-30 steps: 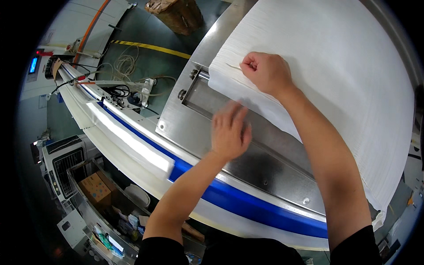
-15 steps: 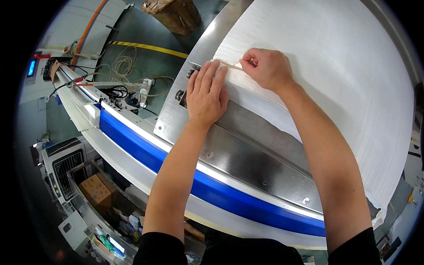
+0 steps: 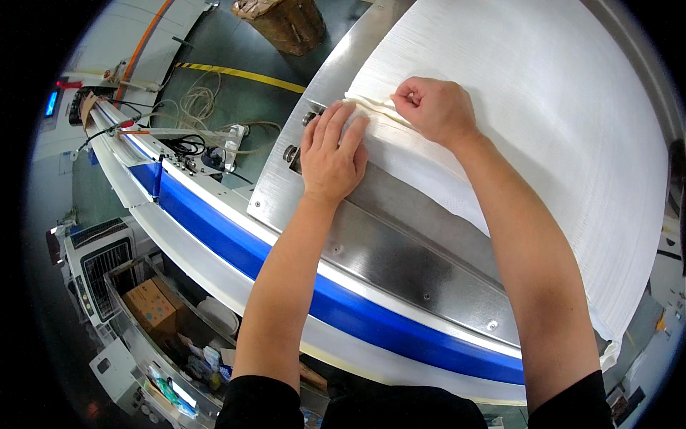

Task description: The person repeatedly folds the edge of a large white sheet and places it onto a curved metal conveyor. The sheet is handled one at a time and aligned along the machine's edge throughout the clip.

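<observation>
A broad sheet of white, finely ribbed fabric (image 3: pixel 550 164) covers much of a shiny metal plate (image 3: pixel 400 261). My left hand (image 3: pixel 332 154) lies palm down near the fabric's left corner, fingers spread, the fingertips on its edge. Beyond and to the right, my right hand (image 3: pixel 439 111) is closed in a pinch on a raised fold of the cream-white edge, which runs towards the left fingertips. Two dark round knobs (image 3: pixel 291 154) stick out beside my left hand. The fabric under my right palm is hidden.
A blue rail (image 3: pixel 400 336) and white ledge curve along the near side of the plate. At lower left is a bin with a cardboard box (image 3: pixel 151 307). Coiled cables (image 3: pixel 199 104) lie on the floor at upper left, near a brown drum (image 3: pixel 286 25).
My right hand has lifted the pinched edge slightly, and more of the folded strip shows between my hands. My left hand stays nearly in place, its fingers shifted slightly.
</observation>
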`<state>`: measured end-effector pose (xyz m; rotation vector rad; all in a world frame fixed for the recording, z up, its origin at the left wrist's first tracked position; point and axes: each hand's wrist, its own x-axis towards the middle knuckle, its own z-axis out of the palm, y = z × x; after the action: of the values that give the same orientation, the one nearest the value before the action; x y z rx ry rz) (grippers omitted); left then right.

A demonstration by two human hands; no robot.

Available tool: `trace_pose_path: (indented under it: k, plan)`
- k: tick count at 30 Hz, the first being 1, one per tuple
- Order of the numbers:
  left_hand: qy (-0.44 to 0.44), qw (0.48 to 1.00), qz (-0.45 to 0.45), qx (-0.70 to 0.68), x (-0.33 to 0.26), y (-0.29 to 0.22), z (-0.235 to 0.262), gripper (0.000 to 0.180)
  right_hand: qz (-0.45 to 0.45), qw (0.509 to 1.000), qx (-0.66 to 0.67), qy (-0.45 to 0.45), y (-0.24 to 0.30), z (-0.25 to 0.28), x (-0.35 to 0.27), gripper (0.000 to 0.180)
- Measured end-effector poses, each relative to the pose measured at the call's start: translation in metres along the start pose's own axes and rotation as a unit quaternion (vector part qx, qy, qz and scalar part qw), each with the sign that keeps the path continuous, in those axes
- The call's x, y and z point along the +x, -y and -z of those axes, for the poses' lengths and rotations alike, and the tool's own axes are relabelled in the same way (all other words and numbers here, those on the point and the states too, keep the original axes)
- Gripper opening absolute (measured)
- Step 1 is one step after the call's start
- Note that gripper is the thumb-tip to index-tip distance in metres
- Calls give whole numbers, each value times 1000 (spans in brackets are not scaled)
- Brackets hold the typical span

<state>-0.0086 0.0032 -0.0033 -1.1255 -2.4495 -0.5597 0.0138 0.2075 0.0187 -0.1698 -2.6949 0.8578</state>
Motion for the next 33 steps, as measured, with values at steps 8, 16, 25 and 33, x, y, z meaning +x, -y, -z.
trace_pose_path:
  k: [8, 16, 25, 33]
  plan:
    - [-7, 1000, 10, 6, 5, -3, 2, 39, -17, 1000, 10, 9, 0, 0, 2, 13]
    - [17, 998, 0, 56, 10, -5, 13, 34, -32, 999, 13, 21, 1, 1, 3, 16]
    - [340, 932, -116, 44, 42, 13, 61, 33, -62, 998, 0, 26, 52, 36, -97, 18]
    - [534, 769, -128, 327, 85, -62, 41, 56, -307, 900, -310, -9, -64, 180, -317, 42]
